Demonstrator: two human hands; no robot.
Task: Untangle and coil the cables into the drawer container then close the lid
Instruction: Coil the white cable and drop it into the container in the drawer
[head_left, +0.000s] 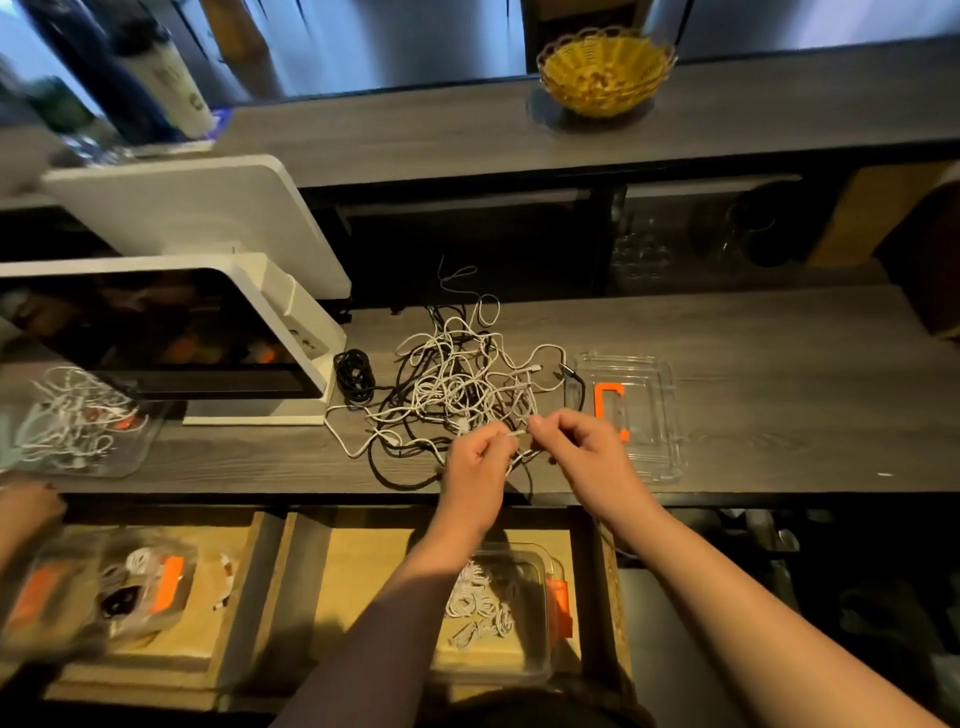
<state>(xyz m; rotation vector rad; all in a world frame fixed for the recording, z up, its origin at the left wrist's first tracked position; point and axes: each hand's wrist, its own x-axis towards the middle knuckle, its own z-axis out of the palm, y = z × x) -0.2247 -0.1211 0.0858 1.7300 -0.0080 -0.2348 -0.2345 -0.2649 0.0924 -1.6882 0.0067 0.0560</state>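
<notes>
Both hands over cable tangle (462, 384) on tabletop (779, 374): left hand (475, 465) pinches white cable, right hand (576, 447) pinches same strand; clear lid (649, 415) just right

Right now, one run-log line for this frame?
phase: untangling | left hand: pinching white cable | right hand: pinching same | lid: off

Cables (462, 384): we see white and black cords in one loose tangle on the counter.
Coil (355, 375): black, wound, left of the tangle.
Container (524, 670): clear, open, in the drawer, holding coiled white cords.
Lid (644, 415): clear, orange latch, flat, right of the tangle.
</notes>
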